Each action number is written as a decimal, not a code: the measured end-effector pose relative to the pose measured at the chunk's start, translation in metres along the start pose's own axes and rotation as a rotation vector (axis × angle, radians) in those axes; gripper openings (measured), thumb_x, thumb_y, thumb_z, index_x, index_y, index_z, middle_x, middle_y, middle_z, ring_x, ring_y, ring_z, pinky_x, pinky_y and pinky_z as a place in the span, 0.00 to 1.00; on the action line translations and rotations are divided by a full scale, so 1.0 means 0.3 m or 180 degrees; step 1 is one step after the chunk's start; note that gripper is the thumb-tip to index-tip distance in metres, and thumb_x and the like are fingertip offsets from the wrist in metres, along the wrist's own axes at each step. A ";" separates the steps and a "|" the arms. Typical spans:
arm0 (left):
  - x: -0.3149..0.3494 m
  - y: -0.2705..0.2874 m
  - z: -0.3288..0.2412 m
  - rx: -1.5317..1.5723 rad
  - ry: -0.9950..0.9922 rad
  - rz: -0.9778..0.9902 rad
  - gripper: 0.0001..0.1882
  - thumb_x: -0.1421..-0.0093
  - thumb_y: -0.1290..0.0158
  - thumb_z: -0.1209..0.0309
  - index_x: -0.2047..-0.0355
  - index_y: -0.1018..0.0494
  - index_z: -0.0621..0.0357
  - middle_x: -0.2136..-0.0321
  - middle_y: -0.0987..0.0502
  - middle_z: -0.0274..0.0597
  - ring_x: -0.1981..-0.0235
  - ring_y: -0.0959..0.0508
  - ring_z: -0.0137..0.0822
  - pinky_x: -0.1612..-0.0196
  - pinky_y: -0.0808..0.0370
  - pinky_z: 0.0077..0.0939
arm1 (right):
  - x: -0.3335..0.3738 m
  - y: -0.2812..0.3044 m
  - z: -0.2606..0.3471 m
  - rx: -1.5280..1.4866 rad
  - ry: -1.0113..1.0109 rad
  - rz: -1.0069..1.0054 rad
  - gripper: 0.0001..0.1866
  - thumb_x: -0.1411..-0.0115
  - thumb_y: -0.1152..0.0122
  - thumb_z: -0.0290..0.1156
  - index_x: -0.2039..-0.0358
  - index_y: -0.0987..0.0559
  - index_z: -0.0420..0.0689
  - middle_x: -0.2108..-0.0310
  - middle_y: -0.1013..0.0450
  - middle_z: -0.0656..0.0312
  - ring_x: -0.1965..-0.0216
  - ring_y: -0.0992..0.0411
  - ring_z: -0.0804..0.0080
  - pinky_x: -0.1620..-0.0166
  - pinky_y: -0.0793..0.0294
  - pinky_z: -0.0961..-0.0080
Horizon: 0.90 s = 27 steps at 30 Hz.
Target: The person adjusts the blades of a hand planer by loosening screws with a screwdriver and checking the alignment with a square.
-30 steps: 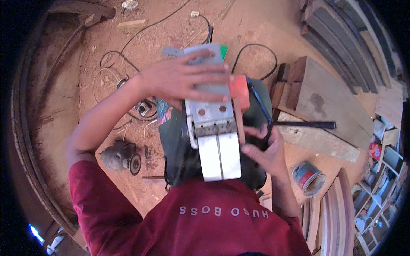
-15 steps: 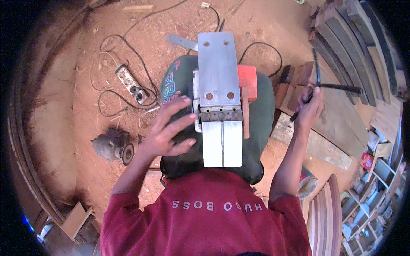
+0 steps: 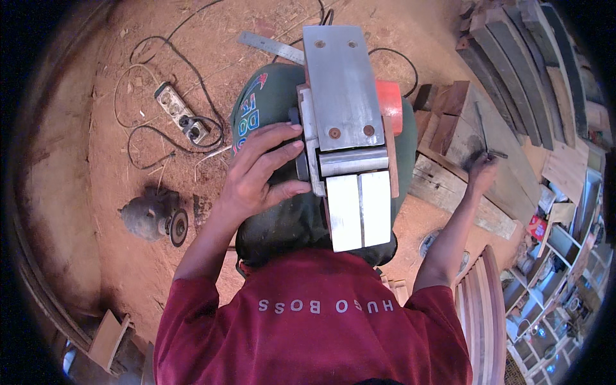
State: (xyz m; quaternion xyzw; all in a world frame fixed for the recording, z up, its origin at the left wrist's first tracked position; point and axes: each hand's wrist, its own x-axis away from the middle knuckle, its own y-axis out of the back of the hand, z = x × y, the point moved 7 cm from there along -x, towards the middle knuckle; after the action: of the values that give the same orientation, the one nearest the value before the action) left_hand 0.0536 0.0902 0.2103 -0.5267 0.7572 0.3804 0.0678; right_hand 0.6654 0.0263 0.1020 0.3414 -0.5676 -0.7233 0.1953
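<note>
An electric hand planer (image 3: 343, 83) lies upside down across my lap, its metal soles facing up and the smooth cutter drum (image 3: 353, 162) showing in the gap between them. My left hand (image 3: 256, 170) is at the planer's left side, fingers and thumb curled round a black wheel (image 3: 296, 144) there. Out to the right, my right hand (image 3: 482, 172) is closed at the junction of a dark T-shaped wrench (image 3: 480, 122), low over a wide wooden board (image 3: 513, 176). The fingertips of that hand are partly hidden.
A power strip (image 3: 179, 112) with cords and a steel ruler (image 3: 269, 46) lie on the dusty floor. An angle grinder (image 3: 151, 215) sits at left. Curved timbers (image 3: 513, 70) are stacked at far right, with a cluttered shelf (image 3: 564, 256) below them and curved wooden strips (image 3: 478, 308) nearer me.
My left hand has closed on the wheel, and the drum has turned from its bolted face to a smooth one. My right hand has moved out and down toward the board with the wrench.
</note>
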 end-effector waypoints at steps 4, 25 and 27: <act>0.034 -0.013 0.012 0.0044 0.0097 0.0066 0.34 0.48 0.27 0.57 0.46 0.23 0.64 0.43 0.21 0.55 0.44 0.19 0.54 0.40 0.23 0.49 | 0.009 0.033 0.030 0.0471 -0.0024 0.0040 0.20 0.31 0.40 0.41 0.46 0.18 0.40 0.50 0.21 0.36 0.49 0.22 0.35 0.47 0.22 0.48; 0.034 0.002 -0.019 -0.0106 -0.0074 -0.0040 0.31 0.49 0.25 0.61 0.46 0.21 0.58 0.42 0.21 0.48 0.44 0.19 0.51 0.39 0.23 0.48 | 0.648 0.726 1.310 -0.1486 0.4953 0.1469 0.06 0.48 0.36 0.32 0.68 0.18 0.49 0.64 0.27 0.67 0.58 0.27 0.67 0.52 0.29 0.66; 0.043 0.008 -0.017 -0.0122 -0.0019 -0.0073 0.31 0.49 0.25 0.61 0.47 0.20 0.59 0.42 0.20 0.48 0.45 0.19 0.51 0.39 0.24 0.48 | 0.670 0.703 1.322 -0.1239 0.4986 0.1611 0.06 0.48 0.36 0.32 0.68 0.18 0.49 0.63 0.26 0.66 0.58 0.26 0.67 0.53 0.28 0.65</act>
State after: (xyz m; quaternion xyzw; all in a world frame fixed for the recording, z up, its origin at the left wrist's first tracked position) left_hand 0.0475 0.0777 0.2085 -0.5355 0.7434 0.3956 0.0642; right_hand 0.2206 0.1056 0.2971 0.5670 -0.1928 -0.2970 0.7437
